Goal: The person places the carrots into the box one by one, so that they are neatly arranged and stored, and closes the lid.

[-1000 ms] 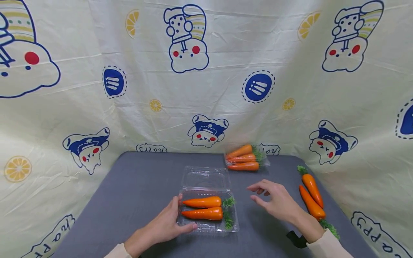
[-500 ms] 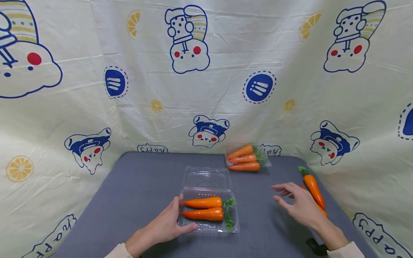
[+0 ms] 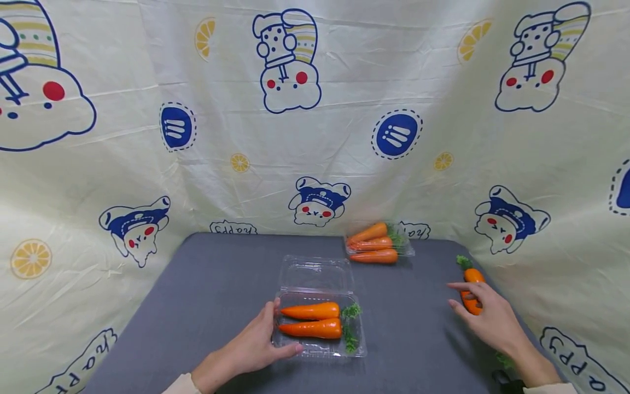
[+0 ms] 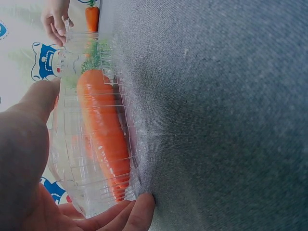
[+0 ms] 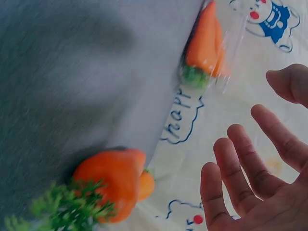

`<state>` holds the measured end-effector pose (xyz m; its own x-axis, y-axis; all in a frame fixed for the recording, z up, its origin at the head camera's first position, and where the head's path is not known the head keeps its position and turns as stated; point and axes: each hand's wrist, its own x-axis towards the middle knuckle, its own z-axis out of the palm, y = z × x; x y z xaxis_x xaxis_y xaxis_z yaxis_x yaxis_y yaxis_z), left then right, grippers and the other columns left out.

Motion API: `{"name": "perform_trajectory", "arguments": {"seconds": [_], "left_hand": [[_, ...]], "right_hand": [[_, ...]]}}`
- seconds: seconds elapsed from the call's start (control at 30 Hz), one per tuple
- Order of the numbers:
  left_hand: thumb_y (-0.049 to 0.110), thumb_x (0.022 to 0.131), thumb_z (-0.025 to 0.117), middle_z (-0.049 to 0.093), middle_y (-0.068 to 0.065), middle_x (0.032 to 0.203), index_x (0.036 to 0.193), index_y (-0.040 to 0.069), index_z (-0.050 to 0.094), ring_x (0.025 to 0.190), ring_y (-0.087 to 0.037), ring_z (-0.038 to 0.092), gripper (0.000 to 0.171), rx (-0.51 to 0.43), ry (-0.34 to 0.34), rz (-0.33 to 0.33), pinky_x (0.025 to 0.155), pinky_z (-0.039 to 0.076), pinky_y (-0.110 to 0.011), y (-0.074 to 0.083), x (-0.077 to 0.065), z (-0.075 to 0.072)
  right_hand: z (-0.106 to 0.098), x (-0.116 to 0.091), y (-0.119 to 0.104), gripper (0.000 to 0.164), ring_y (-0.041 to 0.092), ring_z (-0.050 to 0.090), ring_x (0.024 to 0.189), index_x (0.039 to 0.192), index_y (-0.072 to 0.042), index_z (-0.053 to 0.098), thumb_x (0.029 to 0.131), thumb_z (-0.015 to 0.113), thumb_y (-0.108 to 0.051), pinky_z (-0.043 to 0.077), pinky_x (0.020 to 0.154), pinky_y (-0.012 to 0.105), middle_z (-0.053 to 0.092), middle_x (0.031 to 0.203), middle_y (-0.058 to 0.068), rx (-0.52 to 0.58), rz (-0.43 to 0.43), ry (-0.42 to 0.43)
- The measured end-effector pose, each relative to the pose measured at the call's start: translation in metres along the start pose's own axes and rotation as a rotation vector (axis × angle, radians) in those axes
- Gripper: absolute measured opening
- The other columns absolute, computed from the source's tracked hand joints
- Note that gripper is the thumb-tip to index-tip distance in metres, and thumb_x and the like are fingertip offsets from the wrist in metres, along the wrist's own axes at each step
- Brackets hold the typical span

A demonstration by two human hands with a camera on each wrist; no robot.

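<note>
An open, hinged clear plastic container [image 3: 339, 352] lies on the table, its lid folded back. Two orange carrots with green tops, the upper carrot [image 3: 311, 311] and the lower carrot [image 3: 312, 329], lie side by side in it. My left hand [image 3: 248, 342] holds its left end, thumb on the near side and fingers round the far corner. Over at the right, my right hand [image 3: 494, 325] hovers with spread fingers above two loose carrots, partly covering them. One loose carrot [image 3: 474, 275] shows its top; orange of another [image 3: 471, 303] shows between thumb and fingers. The right wrist view shows nothing in that hand.
At the table's back stands a second clear container [image 3: 407, 249] with several carrots [image 3: 374, 256] inside. The grey table [image 3: 221, 284] meets a patterned curtain [image 3: 221, 126] at the back and sides. Table surface lies between the open container and the loose carrots.
My right hand has moved right, from beside the open container to over the loose carrots. My left hand has stayed at the container.
</note>
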<state>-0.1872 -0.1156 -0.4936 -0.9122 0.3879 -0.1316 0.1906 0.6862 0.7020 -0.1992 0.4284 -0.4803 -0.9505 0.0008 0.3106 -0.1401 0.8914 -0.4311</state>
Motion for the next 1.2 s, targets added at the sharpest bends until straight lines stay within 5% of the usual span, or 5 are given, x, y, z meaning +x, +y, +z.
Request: {"name": "perform_trajectory", "arguments": {"seconds": [0.43, 0.7, 1.2], "left_hand": [[0.068, 0.094, 0.092, 0.03, -0.026, 0.191, 0.178, 0.003, 0.027, 0.161, -0.043, 0.059, 0.124, 0.008, 0.0, -0.013, 0.134, 0.045, -0.069, 0.001, 0.002, 0.0], [0.066, 0.095, 0.092, 0.031, -0.027, 0.191, 0.177, 0.003, 0.028, 0.159, -0.042, 0.061, 0.122, 0.003, 0.003, -0.003, 0.134, 0.045, -0.069, 0.001, 0.002, 0.0], [0.066, 0.095, 0.092, 0.032, -0.027, 0.19, 0.176, 0.003, 0.029, 0.16, -0.043, 0.06, 0.121, -0.005, 0.0, -0.016, 0.134, 0.045, -0.069, 0.001, 0.0, 0.0]], "right_hand": [[-0.008, 0.003, 0.046, 0.068, 0.051, 0.066, 0.114, 0.15, 0.007, 0.067, 0.108, 0.084, -0.044, 0.059, 0.094, 0.072, 0.061, 0.141, 0.045, -0.078, 0.104, -0.116], [-0.005, 0.002, 0.065, 0.069, 0.059, 0.062, 0.117, 0.148, 0.01, 0.068, 0.106, 0.087, -0.042, 0.055, 0.093, 0.075, 0.062, 0.137, 0.05, -0.105, 0.107, -0.151], [0.003, -0.001, 0.073, 0.077, 0.043, 0.063, 0.104, 0.148, 0.014, 0.065, 0.099, 0.093, -0.039, 0.058, 0.084, 0.052, 0.062, 0.135, 0.046, -0.101, 0.166, -0.229]]}}
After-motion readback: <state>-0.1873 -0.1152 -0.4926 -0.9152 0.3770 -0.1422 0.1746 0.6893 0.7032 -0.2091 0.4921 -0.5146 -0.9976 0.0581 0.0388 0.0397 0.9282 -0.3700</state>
